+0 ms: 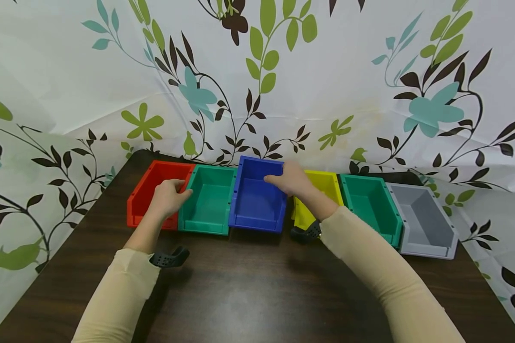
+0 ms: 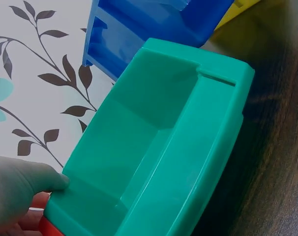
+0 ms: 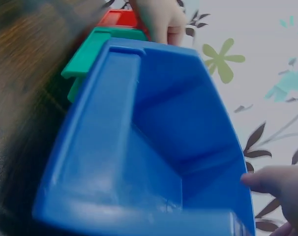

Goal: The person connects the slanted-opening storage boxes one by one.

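My right hand (image 1: 293,180) grips the right wall of a blue plastic bin (image 1: 257,205), its thumb at the rim in the right wrist view. This bin sits slightly higher than its neighbours, with a shadow beneath its front. To its left is a green bin (image 1: 208,205), whose left wall my left hand (image 1: 167,197) pinches. The left thumb (image 2: 53,181) lies over that wall, while the other fingers go down on the outer side, beside the red bin (image 1: 154,176). Both bins appear empty inside. The right hand's other fingers are mostly hidden.
Right of the blue bin stand a yellow bin (image 1: 326,183), a second green bin (image 1: 366,200) and a grey bin (image 1: 425,214), in one row. The dark wooden table (image 1: 240,290) extends in front. Behind hangs a white leaf-patterned sheet (image 1: 347,85).
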